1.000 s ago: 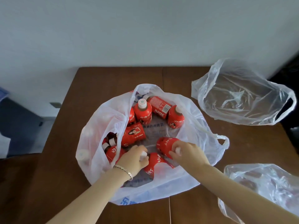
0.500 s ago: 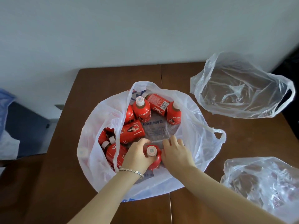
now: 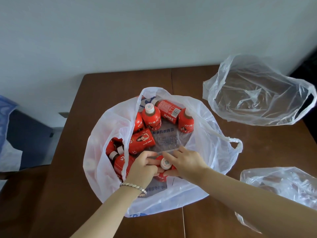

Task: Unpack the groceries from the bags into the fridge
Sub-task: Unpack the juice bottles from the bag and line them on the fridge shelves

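A white plastic bag (image 3: 202,182) lies open on the brown table (image 3: 257,143), with several red juice bottles inside. One upright red bottle with a white cap (image 3: 165,163) stands at the bag's near side. My left hand (image 3: 143,166) and my right hand (image 3: 187,162) both grip it, fingers curled round its body from either side. Other red bottles (image 3: 151,116) stand or lie at the bag's far and left sides; some are partly hidden behind the bag's folded wall.
An empty clear plastic bag (image 3: 257,93) lies at the table's far right. Another clear bag (image 3: 277,188) sits at the near right edge. A dark blue chair or box (image 3: 25,134) stands left of the table, against the pale wall.
Each hand held a separate lying bottle a second ago. Now both hands have closed round one upright bottle at the bag's near side.
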Motion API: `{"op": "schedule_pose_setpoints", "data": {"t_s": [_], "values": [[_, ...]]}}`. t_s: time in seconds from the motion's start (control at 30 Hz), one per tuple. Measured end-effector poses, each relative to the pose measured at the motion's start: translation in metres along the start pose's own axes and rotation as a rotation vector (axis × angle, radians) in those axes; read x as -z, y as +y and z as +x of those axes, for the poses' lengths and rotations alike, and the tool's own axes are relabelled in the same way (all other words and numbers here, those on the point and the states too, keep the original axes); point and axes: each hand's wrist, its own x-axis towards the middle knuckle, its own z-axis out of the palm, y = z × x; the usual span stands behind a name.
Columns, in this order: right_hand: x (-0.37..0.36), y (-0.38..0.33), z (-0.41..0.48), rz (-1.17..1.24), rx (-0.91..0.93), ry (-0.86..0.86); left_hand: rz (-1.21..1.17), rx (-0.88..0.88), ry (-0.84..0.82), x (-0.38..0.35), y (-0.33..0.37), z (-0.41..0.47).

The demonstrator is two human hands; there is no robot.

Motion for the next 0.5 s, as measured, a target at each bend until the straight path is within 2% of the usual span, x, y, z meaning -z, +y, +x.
{"op": "schedule_pose_setpoints", "data": {"t_s": [0.1,0.27,0.3,0.37,0.5], "values": [[0.000,0.001,-0.002,-0.002,-0.011,-0.054,0.032,-0.001,-0.014,-0.002,0.000,-0.001],[0.006,-0.002,0.001,-0.022,-0.066,-0.008,0.031,0.075,-0.017,-0.002,0.011,0.003],[0.008,-0.003,0.003,-0.019,-0.080,-0.007,0.096,0.088,-0.033,0.001,0.018,0.008],[0.014,-0.006,0.006,-0.004,-0.125,-0.057,0.374,0.035,-0.013,0.009,0.035,0.025],[0.022,-0.007,0.016,0.114,-0.259,-0.263,0.797,-0.304,0.285,0.008,0.079,0.063]]}}
